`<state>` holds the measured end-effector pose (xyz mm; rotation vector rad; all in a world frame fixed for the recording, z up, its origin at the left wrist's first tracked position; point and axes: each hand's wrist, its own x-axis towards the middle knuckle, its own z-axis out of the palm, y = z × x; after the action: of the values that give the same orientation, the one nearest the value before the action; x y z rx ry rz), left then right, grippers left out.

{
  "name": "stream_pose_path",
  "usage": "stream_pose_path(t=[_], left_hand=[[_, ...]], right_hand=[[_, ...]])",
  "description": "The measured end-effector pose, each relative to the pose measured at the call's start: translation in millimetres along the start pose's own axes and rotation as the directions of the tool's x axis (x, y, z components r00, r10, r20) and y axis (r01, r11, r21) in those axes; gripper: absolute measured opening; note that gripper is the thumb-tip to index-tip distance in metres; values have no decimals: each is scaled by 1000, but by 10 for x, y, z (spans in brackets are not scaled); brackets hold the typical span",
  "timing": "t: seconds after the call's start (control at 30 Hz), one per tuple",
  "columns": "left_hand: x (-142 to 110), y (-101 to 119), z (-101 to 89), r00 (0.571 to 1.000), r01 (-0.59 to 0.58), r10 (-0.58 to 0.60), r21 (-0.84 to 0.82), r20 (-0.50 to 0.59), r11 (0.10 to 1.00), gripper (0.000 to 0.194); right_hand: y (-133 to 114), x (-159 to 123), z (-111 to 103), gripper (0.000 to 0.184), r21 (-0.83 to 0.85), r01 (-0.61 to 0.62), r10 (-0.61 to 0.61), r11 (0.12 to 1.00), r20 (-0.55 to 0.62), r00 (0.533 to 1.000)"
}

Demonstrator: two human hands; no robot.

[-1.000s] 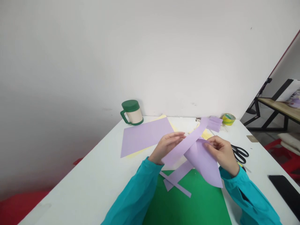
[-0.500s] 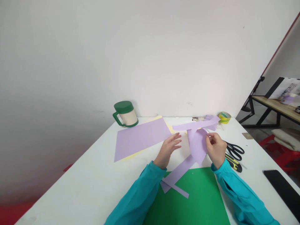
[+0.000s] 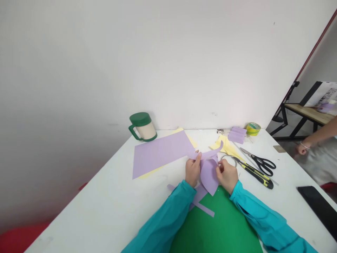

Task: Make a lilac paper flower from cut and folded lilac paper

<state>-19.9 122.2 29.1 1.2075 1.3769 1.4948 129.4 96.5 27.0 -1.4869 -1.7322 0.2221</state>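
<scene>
Between my hands is a cut piece of purple paper [image 3: 209, 175], with a pointed lower end and a long curved strip across its top. My left hand [image 3: 193, 169] is closed on its left side, thumb uppermost. On the right edge, my right hand [image 3: 227, 174] pinches the same paper. Loose purple strips [image 3: 205, 209] lie just below, partly over a green sheet [image 3: 218, 228]. Right of my right hand are a yellow-and-black utility knife [image 3: 256, 175] and black-handled scissors [image 3: 262, 163].
A large purple sheet [image 3: 160, 153] lies over yellow paper at the left. Behind it stands a green-lidded mug [image 3: 143, 127]. Crumpled yellow paper [image 3: 223, 146], folded purple paper [image 3: 237, 135] and a tape roll [image 3: 253, 129] sit at the back. Another person's arm [image 3: 319, 135] shows at far right.
My left hand has moved from open beside the paper to gripping it. The purple paper and my right hand have shifted left and lower, uncovering the knife and scissors. Another person's arm has appeared.
</scene>
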Motion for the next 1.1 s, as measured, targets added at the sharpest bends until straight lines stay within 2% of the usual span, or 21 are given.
stream_pose_path(t=[0.1, 0.17, 0.27, 0.47, 0.63, 0.87, 1.1], left_hand=[[33, -174, -8, 999, 26, -24, 91, -21, 996, 39], [30, -222, -11, 1000, 20, -19, 156, -9, 988, 37], [6, -207, -13, 999, -28, 18, 252, 44, 967, 35], [-25, -107, -29, 983, -143, 83, 413, 161, 899, 33], [-17, -89, -44, 976, -175, 75, 534, 203, 827, 35], [29, -104, -78, 974, -216, 119, 613, 194, 760, 44], [31, -118, -82, 956, -290, 195, 612, 218, 736, 45]], right_hand=[[38, 54, 29, 29, 22, -64, 62, 998, 75, 995], [62, 118, 35, 39, 12, -128, 127, 992, 78, 989], [67, 204, 28, 46, -32, -203, 204, 979, 62, 977], [-32, 269, 0, 48, -156, -266, 277, 951, 47, 960], [-41, 258, 14, 29, -212, -183, 208, 960, 99, 973], [35, 219, 49, 43, -223, -119, 146, 968, 108, 983], [81, 236, 57, 39, -196, -93, 112, 976, 88, 990]])
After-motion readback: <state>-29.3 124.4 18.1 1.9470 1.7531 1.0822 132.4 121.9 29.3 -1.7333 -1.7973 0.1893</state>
